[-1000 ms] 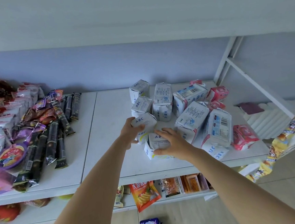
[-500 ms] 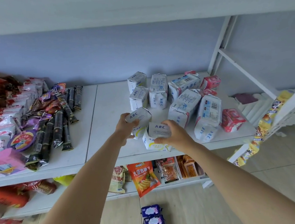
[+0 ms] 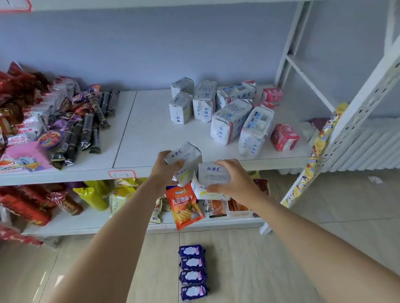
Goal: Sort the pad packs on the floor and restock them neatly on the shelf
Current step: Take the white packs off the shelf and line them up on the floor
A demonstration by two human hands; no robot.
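White ABC pad packs fill both hands: the left hand (image 3: 163,170) grips one pack (image 3: 185,156), the right hand (image 3: 233,181) clutches another (image 3: 212,174), touching, at the shelf (image 3: 144,132) near edge. More packs (image 3: 230,117) stand farther right; four purple packs (image 3: 193,271) line the floor.

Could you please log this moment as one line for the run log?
left hand: grips white pack | right hand: grips second white pack | shelf: front edge

I held two white ABC pad packs (image 3: 186,156) at the shelf (image 3: 144,137) edge; four blue packs (image 3: 193,271) lay in a row on the floor.
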